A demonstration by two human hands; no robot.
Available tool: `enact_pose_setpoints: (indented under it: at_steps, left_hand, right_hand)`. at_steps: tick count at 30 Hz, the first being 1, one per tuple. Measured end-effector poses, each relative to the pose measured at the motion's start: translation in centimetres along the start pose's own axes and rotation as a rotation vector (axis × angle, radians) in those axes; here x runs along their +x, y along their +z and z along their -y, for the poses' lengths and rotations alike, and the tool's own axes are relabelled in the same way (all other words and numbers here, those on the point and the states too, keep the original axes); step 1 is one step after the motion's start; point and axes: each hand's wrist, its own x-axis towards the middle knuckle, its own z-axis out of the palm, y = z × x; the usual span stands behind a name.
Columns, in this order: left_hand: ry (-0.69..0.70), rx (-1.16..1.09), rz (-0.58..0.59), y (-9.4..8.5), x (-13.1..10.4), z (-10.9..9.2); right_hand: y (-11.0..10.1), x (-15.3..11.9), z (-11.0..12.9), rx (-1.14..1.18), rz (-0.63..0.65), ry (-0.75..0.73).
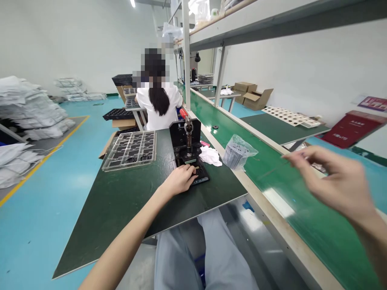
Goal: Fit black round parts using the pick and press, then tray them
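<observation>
A black hand press [189, 139] with a red-tipped lever stands on the dark green table [136, 201]. My left hand [181, 179] rests at its base, fingers curled together beneath the pressing head. What those fingertips hold, if anything, is hidden; a small brass-coloured piece of the press shows beside them. Over the green conveyor belt, my right hand [335, 177] is raised, thumb and forefinger pinched on a thin, blurred strip [273, 169] that hangs down to the left. A clear tray [128, 150] with black parts in its compartments lies left of the press.
A crumpled white cloth [211, 155] lies right of the press. A clear bag of dark parts [238, 153] stands by the belt edge. One black ring [215, 127] sits on the belt [305, 213]. Ahead, a co-worker [160, 100] sits facing away. A shelf [242, 28] runs overhead.
</observation>
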Motion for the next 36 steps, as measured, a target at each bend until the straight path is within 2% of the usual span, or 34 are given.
enact_pose_setpoints:
  at_steps: [2, 3, 6, 10, 14, 18, 20, 22, 25, 28, 30, 32, 36]
  left_hand:
    - [0.039, 0.074, 0.031, -0.3, 0.0, -0.3]
    - [0.057, 0.111, 0.042, -0.4, 0.0, -0.4]
    - [0.108, 0.212, 0.057, -0.9, -0.2, -0.7]
    - [0.163, 0.283, 0.033, -1.2, -0.5, -0.5]
    - [0.171, 0.265, -0.064, 0.0, -1.5, -0.1]
    - [0.028, 0.214, -0.238, 1.8, -3.7, 0.9]
    - [-0.100, 0.207, -0.328, 2.0, -5.1, 2.3]
    - [-0.256, 0.221, -0.406, 1.4, -6.6, 4.6]
    - [-0.508, 0.268, -0.489, -0.5, -8.7, 9.3]
    - [-0.696, 0.306, -0.505, -2.5, -10.3, 14.0]
    - [-0.773, 0.319, -0.485, -3.0, -11.0, 16.3]
    - [-0.818, 0.316, -0.451, -2.8, -11.4, 17.8]
    - [-0.840, 0.296, -0.395, -1.5, -12.0, 18.9]
  right_hand:
    - [0.9, -2.6, -0.5, -0.031, 0.179, 0.002]
    - [1.5, -3.9, -1.0, -0.053, 0.213, 0.008]
    - [3.6, -7.2, -2.6, -0.141, 0.143, 0.013]
    - [5.0, -9.8, -4.3, -0.123, 0.106, 0.051]
    - [6.3, -11.8, -5.2, -0.063, 0.204, 0.156]
    - [7.8, -13.8, -6.0, 0.002, 0.294, 0.249]
    - [8.1, -14.2, -6.2, 0.008, 0.294, 0.256]
    - [8.1, -14.2, -6.2, 0.010, 0.278, 0.263]
    - [7.8, -13.9, -6.1, 0.031, 0.286, 0.303]
    - [7.6, -13.6, -5.9, 0.054, 0.302, 0.385]
    - [7.5, -13.5, -5.8, 0.061, 0.300, 0.440]
    - [7.6, -13.5, -5.6, 0.070, 0.301, 0.472]
    - [8.0, -13.6, -5.8, 0.073, 0.311, 0.487]
